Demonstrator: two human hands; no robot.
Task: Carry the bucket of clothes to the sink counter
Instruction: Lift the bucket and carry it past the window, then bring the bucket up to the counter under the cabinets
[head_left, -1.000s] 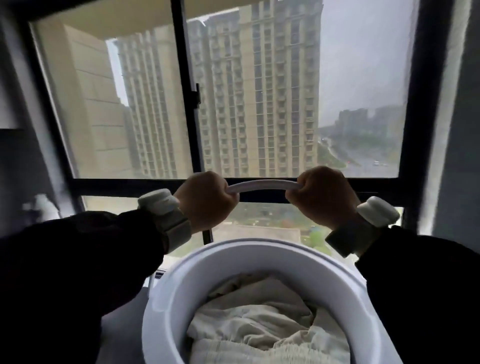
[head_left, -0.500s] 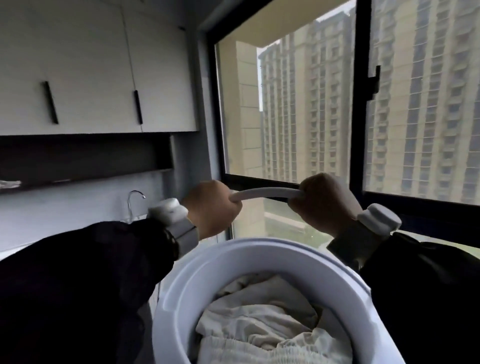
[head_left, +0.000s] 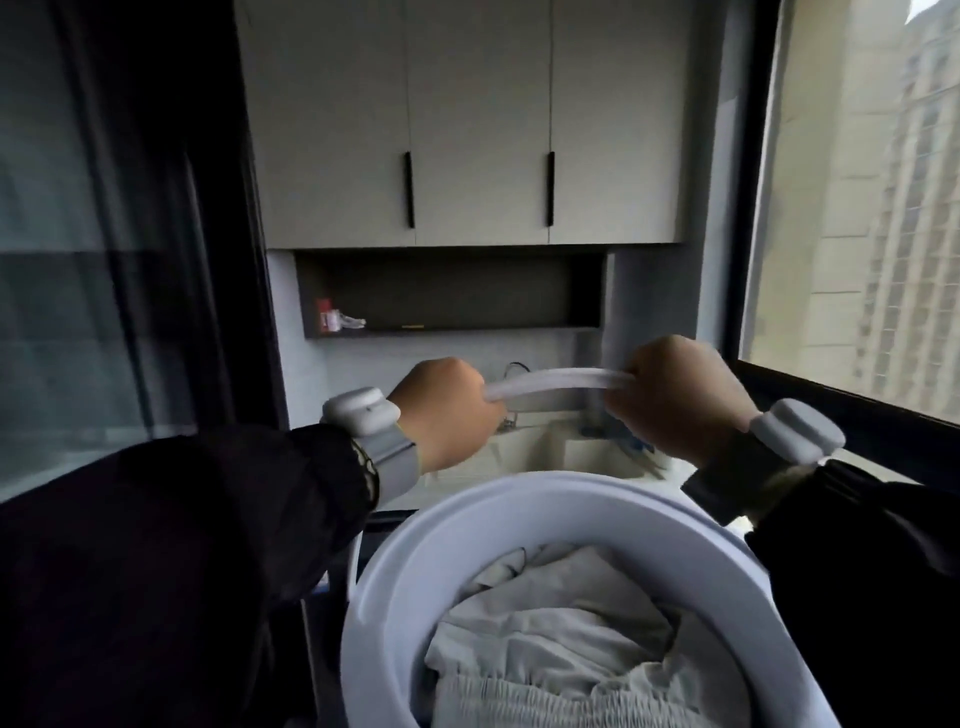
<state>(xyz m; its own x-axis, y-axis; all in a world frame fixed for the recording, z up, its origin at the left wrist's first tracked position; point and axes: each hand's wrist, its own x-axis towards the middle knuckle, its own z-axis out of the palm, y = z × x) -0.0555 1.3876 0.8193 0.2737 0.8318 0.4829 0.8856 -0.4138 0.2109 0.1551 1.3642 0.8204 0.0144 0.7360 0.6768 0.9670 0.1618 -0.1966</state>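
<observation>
your left hand (head_left: 447, 410) and right hand (head_left: 675, 397) are both clenched on the bucket handle (head_left: 561, 378). the bucket (head_left: 395, 571) of clothes (head_left: 561, 639) hangs before the sink (head_left: 540, 452).

No text, label, brand, number or sign can be read anywhere in view. The red packet (head_left: 325, 315) on the shelf (head_left: 452, 329) carries some light printing, but it is too small and blurred to make out (the likeliest place for lettering). The cabinet doors (head_left: 478, 119) and the wrist devices (head_left: 362, 410) show plain surfaces with no markings.
</observation>
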